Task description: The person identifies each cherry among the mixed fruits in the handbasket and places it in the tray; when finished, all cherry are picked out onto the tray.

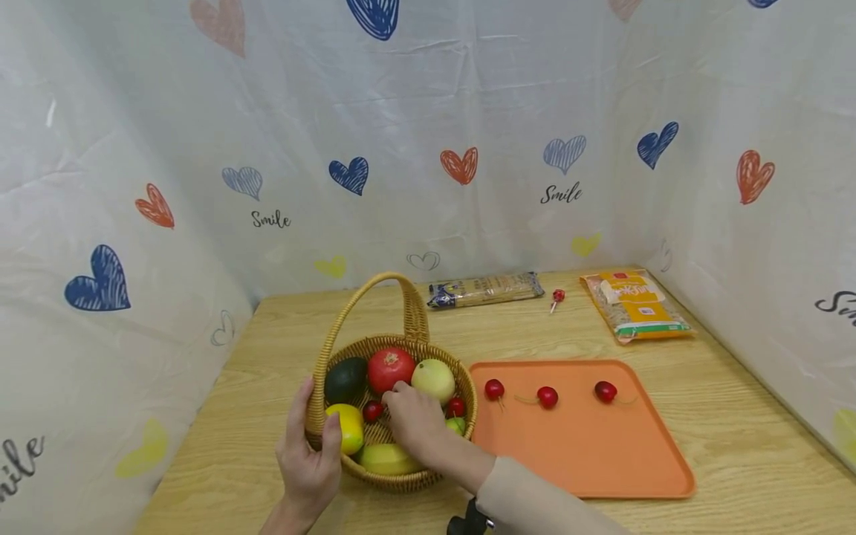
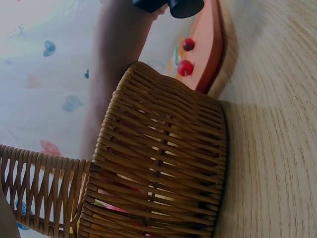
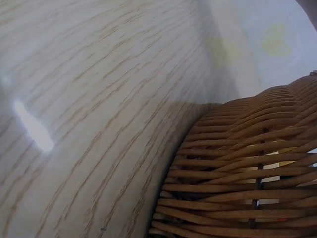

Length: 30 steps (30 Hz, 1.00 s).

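From my remote post I see a wicker basket (image 1: 401,484) on a wooden table (image 1: 214,464), a long yellow fruit (image 1: 388,459) lying along its near side and a rounded yellow piece (image 1: 349,429) at its left. Deeper in sit a red cherry (image 1: 373,411), a small green fruit (image 1: 456,425) and a second cherry (image 1: 455,406) at the right; beyond them, a dark green fruit (image 1: 345,380), a red pomegranate (image 1: 391,370) and a pale green fruit (image 1: 433,380) line the far side. Just right of the basket, an orange tray (image 1: 588,457) bears three cherries (image 1: 547,397), spread across its far half. A left hand (image 1: 306,449) grips the basket's left side at the foot of the handle (image 1: 413,319), thumb by the rounded yellow piece, the other fingers outside the wicker. A right hand (image 1: 416,422), its forearm slanting in from the lower right in a beige sleeve (image 1: 548,501), dips into the basket, fingers bent downward beside the cherry; I cannot tell whether they grasp anything. Farther back lie a long packet (image 1: 486,290), a red lollipop (image 1: 558,297) and an orange bag (image 1: 638,306), before a heart-printed sheet (image 1: 401,96).
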Each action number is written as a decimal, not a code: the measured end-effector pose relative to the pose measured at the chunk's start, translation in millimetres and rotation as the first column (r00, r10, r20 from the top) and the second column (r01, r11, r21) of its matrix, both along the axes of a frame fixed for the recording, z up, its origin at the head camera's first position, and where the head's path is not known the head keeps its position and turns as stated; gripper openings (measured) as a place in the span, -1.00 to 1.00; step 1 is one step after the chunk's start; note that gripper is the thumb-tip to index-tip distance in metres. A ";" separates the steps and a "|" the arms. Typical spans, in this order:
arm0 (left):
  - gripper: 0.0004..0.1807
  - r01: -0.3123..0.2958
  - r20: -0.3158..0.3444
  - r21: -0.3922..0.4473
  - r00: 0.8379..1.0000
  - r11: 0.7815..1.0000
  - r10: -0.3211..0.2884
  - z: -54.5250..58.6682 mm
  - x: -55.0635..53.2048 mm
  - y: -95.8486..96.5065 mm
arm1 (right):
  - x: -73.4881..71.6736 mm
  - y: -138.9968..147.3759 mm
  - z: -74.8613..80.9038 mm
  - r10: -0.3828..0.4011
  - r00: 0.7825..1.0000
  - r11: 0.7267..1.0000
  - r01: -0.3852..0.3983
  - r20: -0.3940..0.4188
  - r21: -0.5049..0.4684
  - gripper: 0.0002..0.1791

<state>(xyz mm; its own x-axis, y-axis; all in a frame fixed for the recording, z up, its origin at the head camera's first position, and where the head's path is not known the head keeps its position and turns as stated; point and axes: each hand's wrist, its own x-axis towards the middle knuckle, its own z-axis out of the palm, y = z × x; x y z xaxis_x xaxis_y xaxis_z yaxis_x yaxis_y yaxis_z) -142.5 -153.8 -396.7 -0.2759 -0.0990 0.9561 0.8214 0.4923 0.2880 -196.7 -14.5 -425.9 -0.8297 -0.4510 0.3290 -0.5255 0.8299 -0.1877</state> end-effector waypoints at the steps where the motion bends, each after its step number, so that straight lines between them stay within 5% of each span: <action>1: -0.41 0.002 -0.003 -0.001 1.000 1.000 -0.002 0.2 0.0 0.2 | 0.3 0.3 -0.3 -0.003 1.000 1.000 0.004 -0.027 0.021 -0.84; 7: -0.42 0.002 -0.001 -0.002 1.000 1.000 -0.002 -0.5 0.3 0.6 | 3.7 -1.0 -2.4 -0.019 0.993 0.987 0.038 -0.121 0.157 -0.81; 18: -0.42 0.005 0.007 -0.010 1.000 1.000 -0.005 -9.3 -3.3 -3.2 | 3.5 -2.8 -2.2 -0.039 0.999 0.968 0.047 -0.038 0.246 -0.79; 30: -0.41 -0.005 0.002 -0.015 1.000 1.000 0.005 -9.8 -3.8 -4.2 | 0.3 -2.3 -3.6 0.016 0.997 0.979 -0.002 -0.069 0.203 -0.78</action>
